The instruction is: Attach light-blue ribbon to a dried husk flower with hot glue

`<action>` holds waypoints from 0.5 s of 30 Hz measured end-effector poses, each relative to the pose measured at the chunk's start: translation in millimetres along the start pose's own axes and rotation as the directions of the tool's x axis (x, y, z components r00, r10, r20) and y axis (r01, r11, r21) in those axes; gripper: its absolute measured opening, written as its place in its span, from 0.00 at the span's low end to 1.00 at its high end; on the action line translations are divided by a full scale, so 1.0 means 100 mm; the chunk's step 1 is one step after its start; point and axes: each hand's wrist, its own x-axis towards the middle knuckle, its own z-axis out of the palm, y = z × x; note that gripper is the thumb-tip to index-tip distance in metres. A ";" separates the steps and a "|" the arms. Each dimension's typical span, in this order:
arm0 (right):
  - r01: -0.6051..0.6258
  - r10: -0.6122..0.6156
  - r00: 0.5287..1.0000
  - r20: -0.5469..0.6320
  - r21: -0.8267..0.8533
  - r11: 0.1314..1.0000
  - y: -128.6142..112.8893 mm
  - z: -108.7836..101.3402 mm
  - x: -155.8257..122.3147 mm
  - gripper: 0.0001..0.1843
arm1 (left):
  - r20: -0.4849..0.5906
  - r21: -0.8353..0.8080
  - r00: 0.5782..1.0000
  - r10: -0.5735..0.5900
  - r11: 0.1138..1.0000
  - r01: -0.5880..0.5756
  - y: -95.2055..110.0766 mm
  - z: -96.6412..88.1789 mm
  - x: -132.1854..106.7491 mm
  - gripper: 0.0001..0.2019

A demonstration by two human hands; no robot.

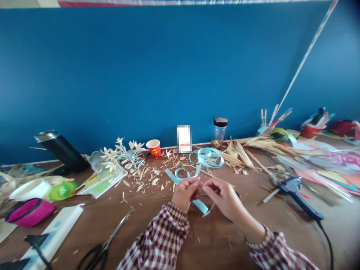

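Near the front-middle of the brown wooden table (213, 240), both hands meet over a light-blue satin ribbon (206, 157). L hand (185, 193), in a red-and-white checked sleeve, has its fingers (197, 184) pinched together on the ribbon. R hand (225, 198) comes in from the other side, fingers closed on the same spot, tips touching the L ones. Ribbon runs from loose coils lying farther back on the table, thru the pinch, w/ a short end sticking out below the hands. Pale husk shavings (146, 176) litter the table behind. Black-handled steel scissors (104, 243) lie front-left, blue hot-glue gun (298, 193) to the R, both well apart from the hands. Small red paper cup (153, 147) & black-lidded clear glass jar (219, 132) stand by the blue wall
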 end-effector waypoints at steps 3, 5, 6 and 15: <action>0.136 -0.153 0.985 -0.077 -0.192 0.972 -0.05 0.00 -0.02 0.10 | 0.014 -0.015 1.000 -0.013 1.000 0.014 -0.02 0.01 0.00 0.11; 0.223 -0.262 0.962 -0.074 -0.339 0.914 -0.06 0.02 -0.03 0.10 | 0.046 -0.032 0.999 -0.019 0.999 0.021 -0.03 0.01 -0.01 0.10; 0.256 -0.301 0.952 -0.055 -0.397 0.882 -0.06 0.03 -0.03 0.10 | 0.063 -0.039 0.998 -0.019 0.999 0.021 -0.03 0.02 -0.02 0.10; 0.252 -0.305 0.946 -0.107 -0.348 0.903 -0.04 0.08 0.00 0.11 | 0.158 -0.070 0.987 -0.009 0.997 0.020 0.00 0.00 -0.02 0.19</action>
